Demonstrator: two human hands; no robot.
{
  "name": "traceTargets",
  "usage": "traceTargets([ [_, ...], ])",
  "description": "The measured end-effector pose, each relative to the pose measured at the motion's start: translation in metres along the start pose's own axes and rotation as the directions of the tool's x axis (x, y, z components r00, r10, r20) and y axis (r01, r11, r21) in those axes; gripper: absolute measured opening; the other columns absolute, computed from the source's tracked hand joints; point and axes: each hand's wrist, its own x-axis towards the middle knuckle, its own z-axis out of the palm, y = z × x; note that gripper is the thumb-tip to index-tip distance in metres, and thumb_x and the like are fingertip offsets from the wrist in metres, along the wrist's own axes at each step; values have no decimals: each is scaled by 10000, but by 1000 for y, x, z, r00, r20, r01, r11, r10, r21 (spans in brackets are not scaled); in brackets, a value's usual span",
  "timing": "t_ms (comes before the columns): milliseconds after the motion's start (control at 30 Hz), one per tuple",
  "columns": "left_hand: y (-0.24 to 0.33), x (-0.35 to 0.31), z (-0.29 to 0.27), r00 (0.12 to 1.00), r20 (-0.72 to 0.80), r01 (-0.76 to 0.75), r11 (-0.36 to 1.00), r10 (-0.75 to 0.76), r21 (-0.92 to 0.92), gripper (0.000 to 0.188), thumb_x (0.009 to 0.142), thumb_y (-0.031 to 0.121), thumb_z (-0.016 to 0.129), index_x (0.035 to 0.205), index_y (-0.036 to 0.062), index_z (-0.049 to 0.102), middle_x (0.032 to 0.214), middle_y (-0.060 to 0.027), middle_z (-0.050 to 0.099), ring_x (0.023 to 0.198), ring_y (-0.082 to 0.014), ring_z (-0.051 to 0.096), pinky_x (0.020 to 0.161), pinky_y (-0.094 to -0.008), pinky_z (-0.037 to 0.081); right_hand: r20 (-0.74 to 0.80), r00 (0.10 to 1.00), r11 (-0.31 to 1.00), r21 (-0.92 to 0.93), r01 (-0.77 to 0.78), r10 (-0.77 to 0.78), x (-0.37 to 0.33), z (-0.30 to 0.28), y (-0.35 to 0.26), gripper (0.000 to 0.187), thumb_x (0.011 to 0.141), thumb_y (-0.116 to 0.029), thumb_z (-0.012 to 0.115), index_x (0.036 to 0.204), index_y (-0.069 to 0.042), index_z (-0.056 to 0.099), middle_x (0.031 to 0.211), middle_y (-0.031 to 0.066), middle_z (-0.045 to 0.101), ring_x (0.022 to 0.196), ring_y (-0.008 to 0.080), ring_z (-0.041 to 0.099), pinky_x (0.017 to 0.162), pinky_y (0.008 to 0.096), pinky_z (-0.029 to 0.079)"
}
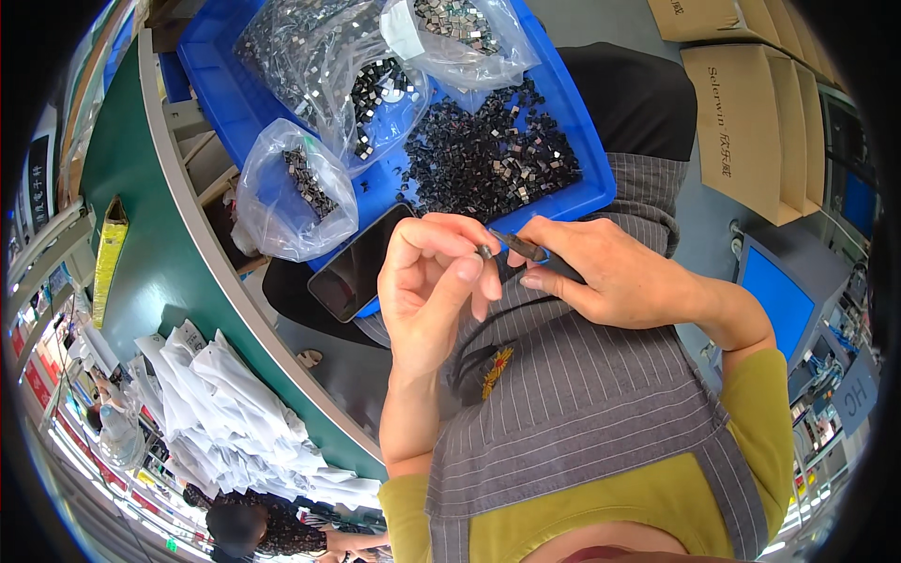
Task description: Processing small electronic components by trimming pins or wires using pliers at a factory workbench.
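Note:
My left hand [422, 281] pinches a small dark, square-looking component [484, 251] between thumb and fingertips. In my right hand [615, 272] is a pair of small hand cutters or pliers [527, 249] with dark handles and a touch of blue; their tip points at the component, close beside it. Both hands are over my lap, just in front of a blue plastic bin [601, 183]. Inside the bin lies a loose heap of small black and silvery components [488, 155], along with clear plastic bags [375, 103] partly filled with similar pieces.
A smartphone [352, 272] with a dark screen leans at the bin's near edge, beside an open clear bag [296, 197] of components. To the left, a green-topped table [141, 253] carries a heap of white bags [235, 413]. Cardboard boxes [751, 122] stand at the right.

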Motion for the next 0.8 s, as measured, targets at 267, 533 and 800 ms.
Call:
traceTargets([
  [267, -5, -2, -3, 999, -40, -17, 1000, 18, 25, 120, 874, -39, 565, 967, -1, 500, 934, -139, 569, 662, -114, 585, 493, -197, 461, 46, 999, 1000, 19, -21, 21, 1, 0, -4, 218, 887, -158, 578, 1005, -3, 481, 771, 197, 575, 745, 390, 585, 628, 450, 439],
  [533, -3, -2, -5, 998, -60, -29, 994, 35, 103, 130, 855, -74, 579, 951, -4, 525, 937, -120, 558, 645, -88, 563, 512, -181, 443, 100, 995, 998, 60, -14, 8, 2, -3, -5, 236, 898, -168, 564, 1013, 13, 466, 818, 204, 583, 782, 400, 578, 655, 462, 434],
  [800, -2, -3, -4, 996, -89, -4, 985, 20, 174, 101, 854, -69, 594, 933, -13, 568, 916, -92, 568, 659, -75, 565, 513, -176, 449, 298, 934, 978, -2, -206, 198, 5, -12, -13, 264, 914, -187, 550, 1068, 11, 465, 985, 168, 623, 893, 367, 607, 754, 417, 477],
])
